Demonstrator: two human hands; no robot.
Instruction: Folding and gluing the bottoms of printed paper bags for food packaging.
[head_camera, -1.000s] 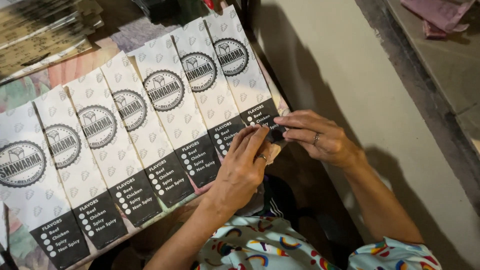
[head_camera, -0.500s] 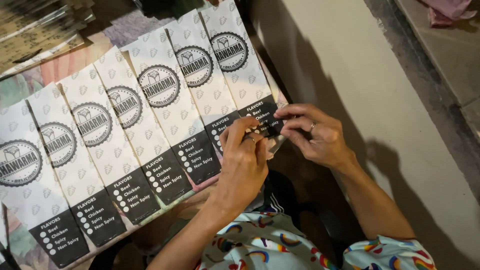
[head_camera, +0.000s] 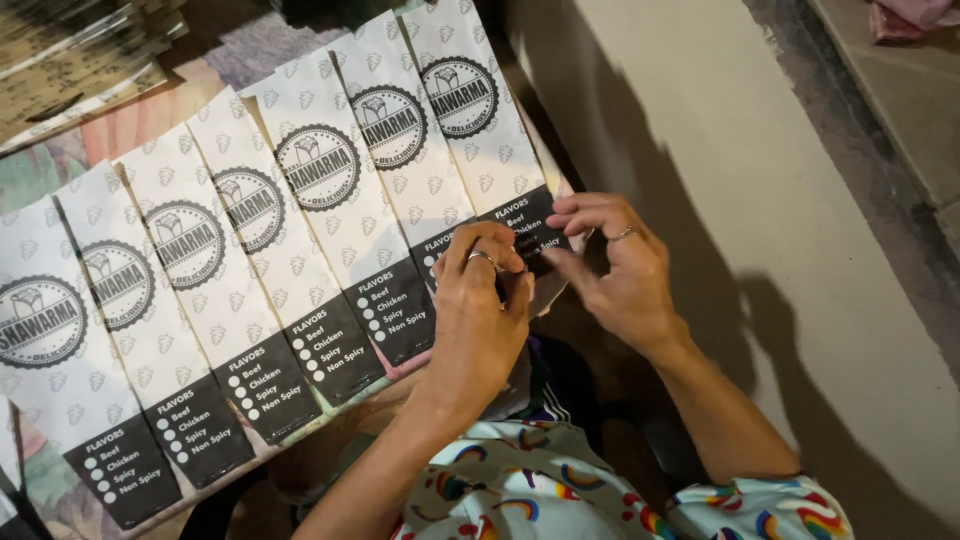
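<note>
Both hands have closed in over half a second — the left hand (head_camera: 480, 310) and right hand (head_camera: 610, 270) now pinch the black bottom edge of the rightmost paper sleeve (head_camera: 470, 120), centre frame. The fanned row of sleeves (head_camera: 230, 260) lies unchanged — work is on that end sleeve.

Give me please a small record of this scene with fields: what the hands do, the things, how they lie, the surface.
left hand: the left hand rests on the lower black end of the paper sleeves
right hand: the right hand pinches the end of the rightmost sleeve
arrangement: white patterned sleeves in an overlapping slanted row, round emblem up
surface: grey floor to the right
clothing: colourful patterned sleeve
</note>
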